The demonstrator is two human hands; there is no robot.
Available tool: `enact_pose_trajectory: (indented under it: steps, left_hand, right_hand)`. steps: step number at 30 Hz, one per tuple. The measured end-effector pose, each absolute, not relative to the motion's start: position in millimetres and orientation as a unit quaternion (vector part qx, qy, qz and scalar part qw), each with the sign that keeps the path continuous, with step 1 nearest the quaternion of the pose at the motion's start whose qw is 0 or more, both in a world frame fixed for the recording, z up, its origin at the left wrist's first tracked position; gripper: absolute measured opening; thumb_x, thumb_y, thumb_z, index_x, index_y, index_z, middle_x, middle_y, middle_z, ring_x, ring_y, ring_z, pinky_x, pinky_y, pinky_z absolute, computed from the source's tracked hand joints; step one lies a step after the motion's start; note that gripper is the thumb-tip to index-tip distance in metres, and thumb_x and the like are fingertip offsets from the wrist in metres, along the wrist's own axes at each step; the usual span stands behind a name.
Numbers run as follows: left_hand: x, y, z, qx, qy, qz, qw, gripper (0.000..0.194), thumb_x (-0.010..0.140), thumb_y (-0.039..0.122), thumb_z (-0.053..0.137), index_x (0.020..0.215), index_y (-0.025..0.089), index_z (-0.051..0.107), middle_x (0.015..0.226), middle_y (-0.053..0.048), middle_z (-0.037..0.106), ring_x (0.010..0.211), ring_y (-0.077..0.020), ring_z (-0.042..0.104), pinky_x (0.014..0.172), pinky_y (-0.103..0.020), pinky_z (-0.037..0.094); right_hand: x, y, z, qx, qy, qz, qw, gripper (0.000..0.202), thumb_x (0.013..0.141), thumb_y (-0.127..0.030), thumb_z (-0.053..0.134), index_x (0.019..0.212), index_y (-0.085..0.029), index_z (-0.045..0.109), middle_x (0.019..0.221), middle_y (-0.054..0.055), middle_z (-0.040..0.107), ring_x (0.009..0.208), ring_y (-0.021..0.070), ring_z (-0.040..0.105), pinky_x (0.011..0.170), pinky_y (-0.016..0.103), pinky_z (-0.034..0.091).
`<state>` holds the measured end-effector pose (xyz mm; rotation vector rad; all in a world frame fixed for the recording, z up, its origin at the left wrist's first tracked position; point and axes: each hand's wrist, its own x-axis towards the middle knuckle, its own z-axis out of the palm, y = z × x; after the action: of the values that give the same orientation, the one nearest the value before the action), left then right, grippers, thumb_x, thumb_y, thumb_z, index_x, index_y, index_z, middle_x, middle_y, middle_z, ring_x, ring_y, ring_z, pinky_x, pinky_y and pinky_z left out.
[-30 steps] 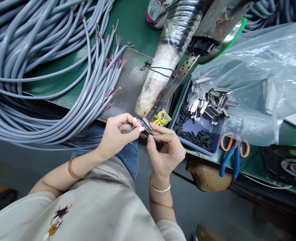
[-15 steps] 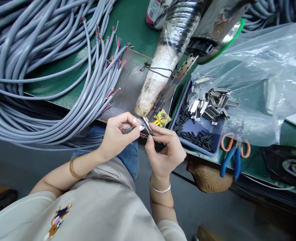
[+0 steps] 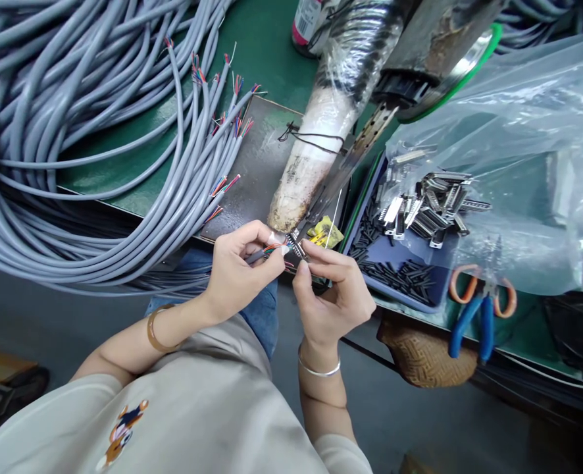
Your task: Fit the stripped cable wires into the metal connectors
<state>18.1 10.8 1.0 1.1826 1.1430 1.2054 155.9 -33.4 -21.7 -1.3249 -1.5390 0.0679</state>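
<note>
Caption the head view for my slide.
Left hand pinches a gray cable at a connector in the right hand, near a blue tray.

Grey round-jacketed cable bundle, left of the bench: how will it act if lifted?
Probably springy, not limp: the grey cables keep wide, smooth loops, even overhanging the green bench. Likely heavy as one lift, given how many are piled together. The thin multicoloured wire ends splay loosely, so they may bend or snag if dragged.
</note>
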Motion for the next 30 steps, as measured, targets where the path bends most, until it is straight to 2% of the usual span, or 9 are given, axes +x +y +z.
enact_pose_trajectory:
  steps: [9, 14, 18, 23, 30]
  left_hand:
    - [20.3, 8.9, 6.9, 0.483, 0.486, 0.51, 0.519, 0.018, 0.074, 0.019, 0.076, 0.069, 0.019, 0.059, 0.062, 0.003, 0.056, 0.056, -0.008, 0.051, 0.049, -0.018, 0.042]
    - [19.1, 10.0, 8.4, 0.479, 0.482, 0.499, 0.537, 0.018, 0.073, 0.015, 0.074, 0.068, 0.018, 0.057, 0.059, 0.005, 0.055, 0.051, -0.0056, 0.046, 0.048, -0.016, 0.041]
    - [16.7, 10.0, 6.6, 0.478, 0.478, 0.485, 0.555, 0.016, 0.072, 0.014, 0.073, 0.068, 0.018, 0.059, 0.061, 0.004, 0.059, 0.051, -0.0057, 0.048, 0.048, -0.016, 0.042]
    - [14.5, 8.0, 4.4, 0.473, 0.462, 0.48, 0.577, 0.01, 0.075, 0.018, 0.075, 0.073, 0.016, 0.066, 0.071, -0.001, 0.069, 0.056, -0.0075, 0.055, 0.05, -0.017, 0.046]
    - [14.7, 7.5, 3.4, 0.491, 0.476, 0.492, 0.539, 0.01, 0.074, 0.017, 0.074, 0.07, 0.017, 0.065, 0.062, 0.002, 0.061, 0.054, -0.0076, 0.05, 0.046, -0.017, 0.039]
  right_hand:
    - [154.9, -30.3, -12.6, -0.561, -0.654, -0.006, 0.508, 0.021, 0.084, -0.008, 0.078, 0.092, -0.024, 0.067, 0.105, 0.002, 0.082, 0.09, 0.0171, 0.079, 0.081, 0.031, 0.065]
    - [155.3, -35.1, -16.1, -0.559, -0.668, -0.045, 0.489, 0.019, 0.087, -0.013, 0.076, 0.089, -0.025, 0.063, 0.105, 0.002, 0.082, 0.083, 0.0164, 0.079, 0.072, 0.029, 0.065]
    - [157.2, -36.7, -19.7, -0.554, -0.679, -0.053, 0.479, 0.019, 0.087, -0.013, 0.076, 0.089, -0.025, 0.062, 0.104, 0.002, 0.082, 0.085, 0.0153, 0.079, 0.073, 0.026, 0.063]
    - [157.0, -34.8, -17.7, -0.566, -0.65, 0.012, 0.506, 0.018, 0.088, -0.012, 0.075, 0.087, -0.024, 0.061, 0.101, 0.001, 0.082, 0.084, 0.0162, 0.079, 0.074, 0.029, 0.064]
    - [156.9, -33.4, -16.2, -0.557, -0.659, 0.005, 0.506, 0.017, 0.087, -0.012, 0.076, 0.091, -0.024, 0.065, 0.102, 0.001, 0.081, 0.086, 0.0162, 0.078, 0.077, 0.029, 0.064]
